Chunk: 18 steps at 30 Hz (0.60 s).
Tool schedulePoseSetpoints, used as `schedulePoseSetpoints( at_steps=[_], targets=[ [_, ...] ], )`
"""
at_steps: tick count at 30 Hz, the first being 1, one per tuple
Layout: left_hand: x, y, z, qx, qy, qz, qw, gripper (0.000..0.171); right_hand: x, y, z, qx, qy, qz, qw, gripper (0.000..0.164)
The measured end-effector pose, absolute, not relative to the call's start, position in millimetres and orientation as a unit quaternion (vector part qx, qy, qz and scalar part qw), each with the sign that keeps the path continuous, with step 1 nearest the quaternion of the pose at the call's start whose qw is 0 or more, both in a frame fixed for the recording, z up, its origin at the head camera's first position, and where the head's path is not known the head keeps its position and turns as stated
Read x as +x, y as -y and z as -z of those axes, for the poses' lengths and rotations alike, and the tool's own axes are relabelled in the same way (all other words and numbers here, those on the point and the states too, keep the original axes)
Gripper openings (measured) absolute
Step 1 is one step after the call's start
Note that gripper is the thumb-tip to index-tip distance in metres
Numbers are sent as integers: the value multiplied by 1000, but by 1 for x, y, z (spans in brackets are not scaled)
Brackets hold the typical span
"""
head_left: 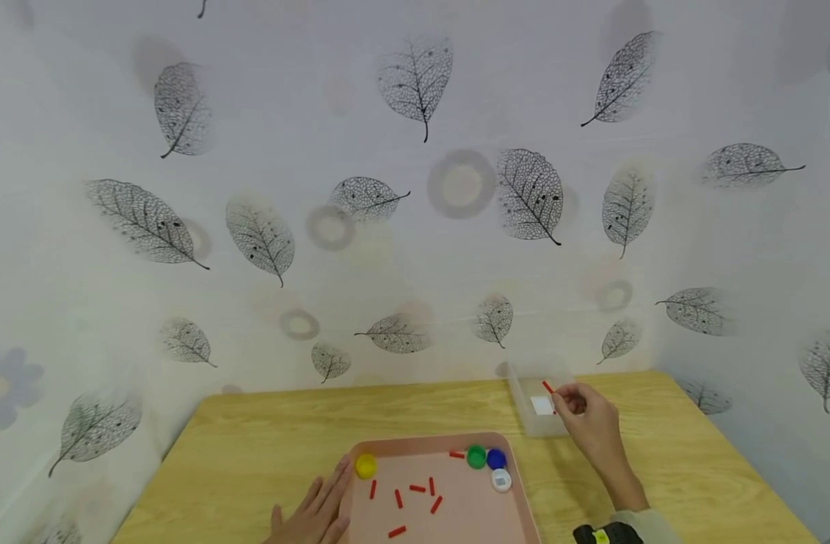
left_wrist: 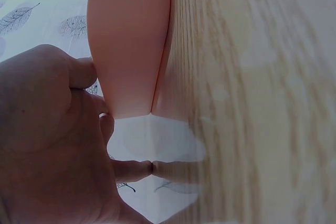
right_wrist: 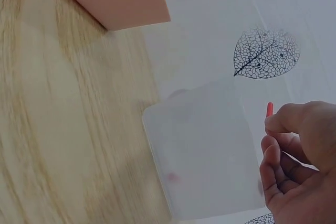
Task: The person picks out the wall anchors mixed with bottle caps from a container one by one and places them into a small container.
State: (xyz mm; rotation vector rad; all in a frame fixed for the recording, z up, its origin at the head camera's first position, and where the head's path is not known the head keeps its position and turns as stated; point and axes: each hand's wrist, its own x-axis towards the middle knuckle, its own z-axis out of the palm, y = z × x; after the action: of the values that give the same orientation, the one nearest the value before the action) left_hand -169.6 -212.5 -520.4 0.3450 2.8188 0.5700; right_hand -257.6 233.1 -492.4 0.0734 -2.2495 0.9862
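Note:
Between thumb and fingertips, my right hand (head_left: 595,427) pinches a short red stick (head_left: 547,387) above a translucent plastic box (head_left: 524,412). The right wrist view shows the red stick (right_wrist: 270,109) poking up from the pinch, beside the cloudy box wall (right_wrist: 205,156). A faint red spot shows through that wall. My left hand (head_left: 313,510) touches the left side of a pink tray (head_left: 428,440), its fingers extended. In the left wrist view, the left hand (left_wrist: 58,135) is against the tray's outer wall (left_wrist: 128,40). Several red sticks (head_left: 417,489) lie scattered in the tray.
Inside the tray, a yellow cap (head_left: 366,466) sits in the far left corner. Green (head_left: 476,456), blue (head_left: 496,459) and white (head_left: 501,480) caps cluster at the far right. The wooden table (head_left: 265,438) meets a leaf-patterned wall (head_left: 415,249).

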Motion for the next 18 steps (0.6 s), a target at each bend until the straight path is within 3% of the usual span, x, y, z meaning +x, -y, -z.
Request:
schedulePoseSetpoints(
  at_steps=[18],
  targets=[
    [-168,214,518,126,-965,-199,118,67,-257,-231,491,0,873,-383,303,4]
  ],
)
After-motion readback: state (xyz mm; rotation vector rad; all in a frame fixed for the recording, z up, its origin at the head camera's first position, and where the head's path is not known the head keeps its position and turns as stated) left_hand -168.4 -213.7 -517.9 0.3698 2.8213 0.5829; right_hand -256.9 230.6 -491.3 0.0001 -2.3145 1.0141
